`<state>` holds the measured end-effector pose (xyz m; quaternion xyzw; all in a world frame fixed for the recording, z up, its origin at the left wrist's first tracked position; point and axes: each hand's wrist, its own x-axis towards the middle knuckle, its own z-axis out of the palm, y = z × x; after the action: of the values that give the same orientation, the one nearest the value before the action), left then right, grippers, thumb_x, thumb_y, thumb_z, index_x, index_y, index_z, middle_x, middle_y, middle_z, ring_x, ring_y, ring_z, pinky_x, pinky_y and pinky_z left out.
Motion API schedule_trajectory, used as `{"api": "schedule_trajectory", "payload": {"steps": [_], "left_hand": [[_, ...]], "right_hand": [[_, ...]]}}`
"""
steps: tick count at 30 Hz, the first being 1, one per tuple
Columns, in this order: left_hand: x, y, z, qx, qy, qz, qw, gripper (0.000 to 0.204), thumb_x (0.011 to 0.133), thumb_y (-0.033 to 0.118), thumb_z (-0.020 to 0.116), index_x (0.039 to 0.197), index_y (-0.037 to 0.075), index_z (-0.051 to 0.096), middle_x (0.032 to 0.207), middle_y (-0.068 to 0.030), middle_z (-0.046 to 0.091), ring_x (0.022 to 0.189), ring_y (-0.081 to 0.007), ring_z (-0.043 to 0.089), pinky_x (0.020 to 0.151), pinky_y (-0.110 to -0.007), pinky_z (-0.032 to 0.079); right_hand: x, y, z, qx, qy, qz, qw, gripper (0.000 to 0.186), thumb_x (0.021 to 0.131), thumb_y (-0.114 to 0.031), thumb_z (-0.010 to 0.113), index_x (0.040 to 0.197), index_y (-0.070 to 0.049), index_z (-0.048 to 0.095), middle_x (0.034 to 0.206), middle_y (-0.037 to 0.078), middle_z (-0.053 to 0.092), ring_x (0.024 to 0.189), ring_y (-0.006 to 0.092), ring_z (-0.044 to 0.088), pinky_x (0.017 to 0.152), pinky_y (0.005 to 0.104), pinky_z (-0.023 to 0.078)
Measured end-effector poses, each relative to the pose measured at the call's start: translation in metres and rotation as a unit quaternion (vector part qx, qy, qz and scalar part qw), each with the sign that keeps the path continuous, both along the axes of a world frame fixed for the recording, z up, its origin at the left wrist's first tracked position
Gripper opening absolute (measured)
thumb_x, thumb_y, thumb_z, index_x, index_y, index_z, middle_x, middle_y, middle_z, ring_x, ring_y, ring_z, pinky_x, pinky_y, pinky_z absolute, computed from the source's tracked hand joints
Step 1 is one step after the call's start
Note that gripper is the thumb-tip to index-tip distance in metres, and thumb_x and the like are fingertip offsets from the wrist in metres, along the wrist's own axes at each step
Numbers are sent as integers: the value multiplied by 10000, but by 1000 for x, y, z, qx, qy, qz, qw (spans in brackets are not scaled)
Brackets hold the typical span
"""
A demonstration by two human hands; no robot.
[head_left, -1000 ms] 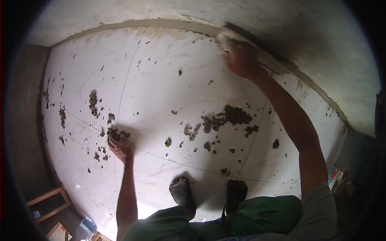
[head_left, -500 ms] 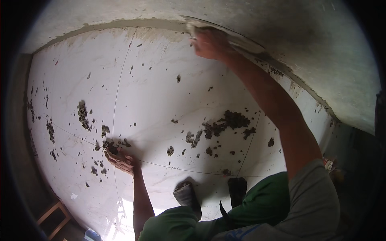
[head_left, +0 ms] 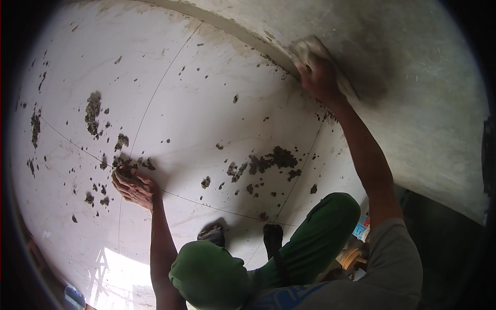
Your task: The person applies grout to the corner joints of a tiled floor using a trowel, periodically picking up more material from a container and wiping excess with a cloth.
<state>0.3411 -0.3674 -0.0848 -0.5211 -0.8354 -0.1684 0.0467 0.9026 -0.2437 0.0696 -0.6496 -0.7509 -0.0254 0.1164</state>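
My right hand grips the pale, smeared handle of a flat trowel, whose blade lies against the grey plastered wall just above the white tiled floor. My left hand is on the floor at left, fingers curled together over a clump of dark mortar; how much it holds is partly hidden. Loose mortar lumps lie scattered over the tiles, the largest patch in the middle between my hands.
My dark-shod feet and green-clad knees are at the bottom. A yellow bucket and a printed pack show beside my right arm. A clear blue-tinted container sits at the lower left, near a bright reflection.
My right hand and trowel went left along the wall, then show farther down and right. The view has turned rightward, showing more wall. My left hand stays on the mortar; my knees appear higher.
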Motion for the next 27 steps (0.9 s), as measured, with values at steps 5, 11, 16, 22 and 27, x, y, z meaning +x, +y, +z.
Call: {"api": "schedule_trajectory", "payload": {"steps": [5, 11, 16, 22, 27], "left_hand": [[0, -3, -3, -5, -41, 7, 999, 642, 1121, 547, 398, 1594, 113, 402, 1621, -140, 431, 1518, -346, 387, 1172, -579, 338], [10, 6, 8, 4, -50, 1, 999, 670, 1121, 585, 354, 1596, 114, 403, 1625, -137, 424, 1522, -353, 376, 1188, -590, 322], [6, 4, 4, 12, -50, 16, 999, 669, 1115, 612, 338, 1578, 137, 427, 1611, -126, 436, 1522, -349, 374, 1195, -590, 313], [2, 0, 3, 0, -74, 10, 997, 646, 1112, 622, 351, 1579, 184, 436, 1616, -108, 436, 1522, -340, 378, 1191, -593, 313], [10, 5, 3, 1, -67, 12, 998, 662, 1111, 611, 364, 1582, 150, 425, 1621, -114, 431, 1518, -340, 386, 1190, -591, 314]], "right_hand": [[-28, 37, -56, -69, -112, -34, 991, 372, 1048, -376, 638, 1141, -17, 671, 904, 222, 718, 905, 458, 705, 818, 561, 557], [87, -100, -14, -118, -105, -12, 987, 598, 1047, -389, 617, 1527, -40, 543, 1464, 237, 628, 1380, 387, 598, 1134, 494, 488], [-13, 16, -25, -39, -39, -43, 998, 378, 1033, -378, 663, 1087, -4, 671, 826, 250, 689, 854, 466, 703, 774, 558, 553], [-3, 16, -104, -76, -35, -38, 996, 384, 1049, -370, 640, 1119, 5, 683, 819, 253, 695, 818, 472, 702, 763, 547, 551], [121, -122, -66, -138, 12, -25, 990, 554, 1079, -387, 592, 1480, -6, 561, 1475, 275, 578, 1420, 432, 519, 1191, 492, 392]]}}
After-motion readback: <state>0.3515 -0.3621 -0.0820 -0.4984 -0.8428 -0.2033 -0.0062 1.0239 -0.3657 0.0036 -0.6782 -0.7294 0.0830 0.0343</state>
